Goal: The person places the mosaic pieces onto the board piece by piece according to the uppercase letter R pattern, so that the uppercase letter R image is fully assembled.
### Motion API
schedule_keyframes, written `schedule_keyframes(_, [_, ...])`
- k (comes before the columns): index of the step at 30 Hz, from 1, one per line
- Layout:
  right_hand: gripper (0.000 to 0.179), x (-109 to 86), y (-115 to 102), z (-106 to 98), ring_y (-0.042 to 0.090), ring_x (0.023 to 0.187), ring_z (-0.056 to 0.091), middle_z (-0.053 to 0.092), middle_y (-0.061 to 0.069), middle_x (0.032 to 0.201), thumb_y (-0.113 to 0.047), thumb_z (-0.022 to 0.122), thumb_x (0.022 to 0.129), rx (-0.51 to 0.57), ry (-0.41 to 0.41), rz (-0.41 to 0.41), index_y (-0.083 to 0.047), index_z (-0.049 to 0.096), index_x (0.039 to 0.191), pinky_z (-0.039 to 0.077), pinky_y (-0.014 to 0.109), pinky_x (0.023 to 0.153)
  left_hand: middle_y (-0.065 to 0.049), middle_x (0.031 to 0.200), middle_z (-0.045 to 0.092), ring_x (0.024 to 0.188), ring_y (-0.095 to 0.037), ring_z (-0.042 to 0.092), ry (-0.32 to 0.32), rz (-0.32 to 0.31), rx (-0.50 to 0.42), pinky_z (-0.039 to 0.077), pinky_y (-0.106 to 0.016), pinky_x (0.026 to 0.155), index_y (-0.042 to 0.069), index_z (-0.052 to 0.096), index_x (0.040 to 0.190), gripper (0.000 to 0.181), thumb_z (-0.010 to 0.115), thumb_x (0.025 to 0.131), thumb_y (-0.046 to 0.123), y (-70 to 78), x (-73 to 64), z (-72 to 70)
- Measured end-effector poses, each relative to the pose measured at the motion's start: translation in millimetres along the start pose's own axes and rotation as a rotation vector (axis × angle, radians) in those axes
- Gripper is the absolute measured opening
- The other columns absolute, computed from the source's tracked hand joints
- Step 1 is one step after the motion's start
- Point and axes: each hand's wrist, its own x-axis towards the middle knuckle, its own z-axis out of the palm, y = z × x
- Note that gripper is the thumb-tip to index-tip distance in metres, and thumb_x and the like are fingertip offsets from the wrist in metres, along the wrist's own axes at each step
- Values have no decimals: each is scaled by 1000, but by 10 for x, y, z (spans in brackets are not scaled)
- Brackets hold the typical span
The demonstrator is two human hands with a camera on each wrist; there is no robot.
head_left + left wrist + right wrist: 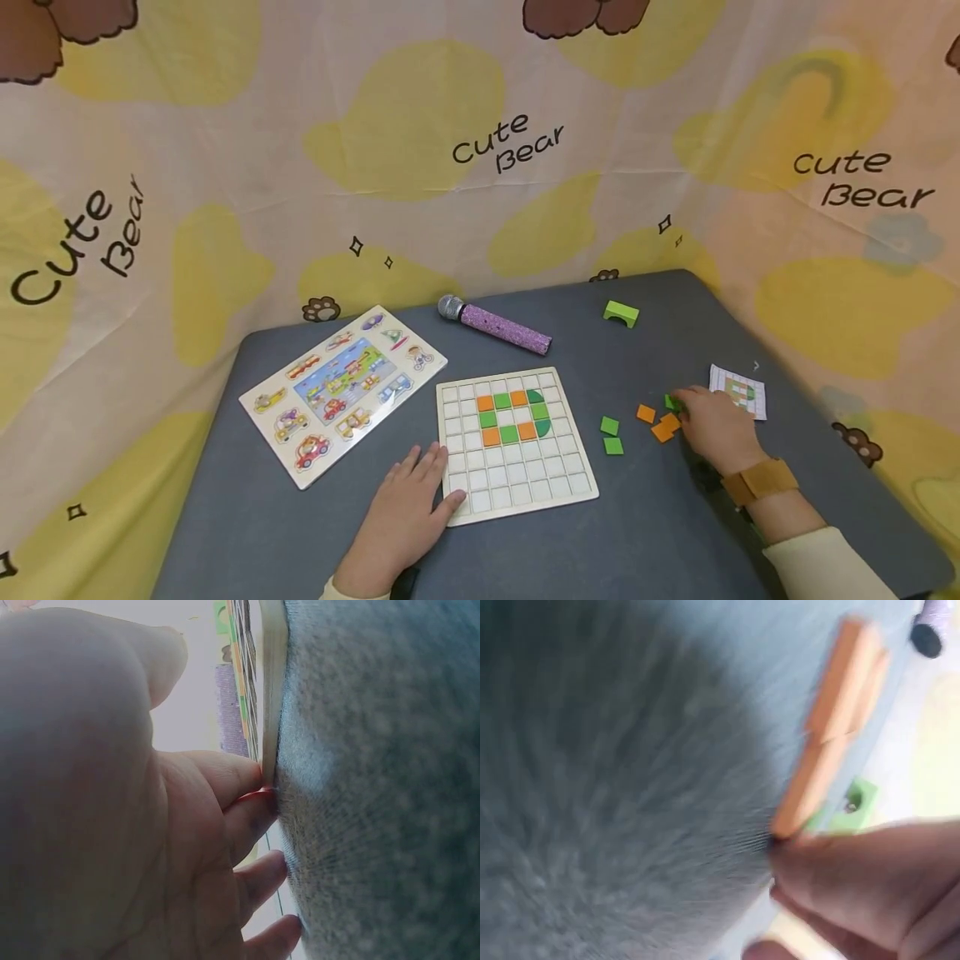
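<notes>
Grey tabletop (300, 542) holds a board (517, 477) beside the left hand (405, 512), which lies spread, thumb over its corner, likely steadying it. The right hand (720, 429) touches a green tile (670, 403); whether it pinches, I cannot tell. Just past that hand lies a card (741, 393), perhaps for reference.

The left hand (403, 515) is lying by the edge of a white board (521, 480), and its thumb is resting near a corner. Orange and green pieces (489, 419) are making a ring on the board. The right hand (718, 427) is touching a green square (671, 403) beside some orange squares (646, 413). Two more green squares (610, 427) are sitting closer to the board. A little picture card (738, 391) is lying near the right hand. A picture puzzle (333, 447), a sparkly purple microphone (504, 328) and a green arch block (622, 312) are sitting on the gray table (570, 550).
</notes>
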Motion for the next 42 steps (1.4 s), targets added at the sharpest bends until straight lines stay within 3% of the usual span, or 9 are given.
schedule_keyframes(2, [27, 48, 37, 27, 36, 78, 69, 73, 24, 112, 1, 75, 94, 10, -24, -28, 1, 76, 120, 56, 46, 52, -14, 167, 42, 156, -42, 31, -6, -2, -5, 29, -63, 123, 4, 45, 162, 78, 58, 107, 57, -3, -7, 5])
schedule_keyframes(6, [14, 47, 2, 53, 22, 63, 61, 73, 13, 90, -5, 78, 91, 26, -46, -1, -1, 79, 105, 51, 39, 48, -14, 167, 41, 156, -41, 31, -17, -8, -16, 28, -64, 123, 4, 45, 162, 78, 56, 107, 58, -6, -19, 9])
schedule_keyframes(10, [12, 0, -231, -4, 20, 60, 57, 72, 8, 84, -5, 78, 86, 33, 34, -23, -4, 81, 98, 47, 37, 44, -14, 168, 41, 157, -41, 30, -19, -13, -15, 28, -64, 123, 4, 45, 163, 78, 56, 107, 58, -11, -14, 8])
schedule_keyframes(13, [18, -30, -549, -43, 23, 70, 64, 77, 7, 94, -4, 80, 82, 26, 133, -137, -8, 83, 99, 51, 38, 47, -14, 168, 41, 157, -42, 30, -15, -9, -15, 28, -64, 123, 5, 44, 163, 78, 55, 107, 59, -12, -4, 8])
schedule_keyframes(15, [18, -35, -807, -50, 23, 77, 67, 78, 3, 96, -4, 80, 81, 25, 158, -225, -12, 84, 96, 53, 37, 51, -14, 168, 41, 156, -41, 30, -3, -3, -12, 28, -64, 123, 5, 44, 163, 78, 55, 107, 59, -12, 11, 15])
schedule_keyframes(21, [13, 34, -1671, 21, 17, 87, 70, 78, -5, 97, -11, 84, 85, 74, 6, -468, -17, 85, 96, 57, 32, 63, -12, 167, 41, 157, -40, 31, 43, -4, -6, 29, -64, 123, 5, 45, 163, 77, 54, 108, 59, -61, -56, 34])
schedule_keyframes(26, [15, 152, -2057, 189, 14, 89, 72, 78, -10, 95, -8, 80, 87, 111, -66, -623, -19, 87, 95, 60, 33, 70, -13, 166, 44, 155, -40, 34, 82, 26, 10, 32, -63, 122, 5, 47, 162, 75, 54, 109, 57, -8, -46, 30])
schedule_keyframes(32, [17, 214, -2187, 372, 14, 77, 67, 76, -8, 88, -5, 79, 84, 66, -52, -689, -19, 86, 87, 58, 30, 67, -13, 165, 46, 154, -39, 36, 84, 31, 42, 34, -61, 121, 4, 50, 160, 71, 57, 109, 53, 84, -31, 2])
schedule_keyframes(42, [16, 126, -2130, 397, 18, 87, 68, 74, -3, 100, -5, 77, 92, 110, -107, -714, -16, 85, 100, 61, 36, 78, -12, 165, 46, 154, -38, 36, 88, 26, 88, 35, -60, 121, 4, 49, 161, 74, 53, 109, 57, 59, 18, 69])
